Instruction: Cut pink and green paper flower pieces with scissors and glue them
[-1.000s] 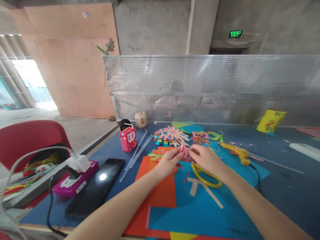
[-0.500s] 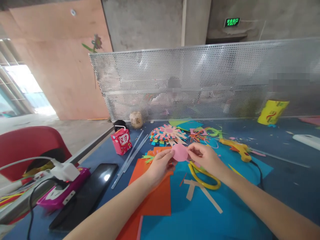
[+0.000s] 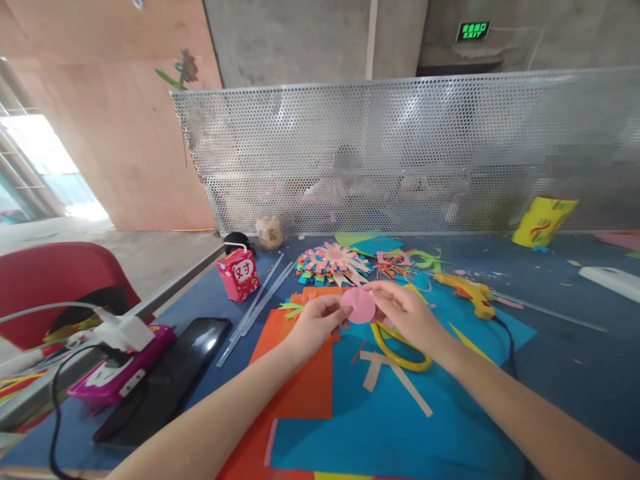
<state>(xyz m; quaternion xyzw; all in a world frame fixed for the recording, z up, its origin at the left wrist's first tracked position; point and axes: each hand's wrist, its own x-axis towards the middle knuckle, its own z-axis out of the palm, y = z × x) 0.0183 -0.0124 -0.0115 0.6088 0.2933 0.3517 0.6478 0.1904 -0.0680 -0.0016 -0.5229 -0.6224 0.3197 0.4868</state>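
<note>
Both my hands hold a pink paper circle (image 3: 359, 306) just above the table. My left hand (image 3: 313, 325) pinches its left edge, and my right hand (image 3: 406, 312) pinches its right and upper edge. Behind the circle lies a multicoloured paper flower (image 3: 332, 264) made of layered fringes. Yellow-handled scissors (image 3: 398, 347) lie under my right hand on blue paper (image 3: 400, 427). Orange paper (image 3: 300, 390) lies under my left forearm.
A yellow glue gun (image 3: 467, 291) with a black cord lies to the right. To the left are clear glue sticks (image 3: 260, 300), a pink drink carton (image 3: 238, 275), a black phone (image 3: 170, 373) and a magenta power bank with a white plug (image 3: 120, 347). A perforated metal screen (image 3: 400, 147) closes the back.
The pink paper was folded between my fingers a second ago; now it is opened into a flat circle. The view has shifted slightly to the right and upward.
</note>
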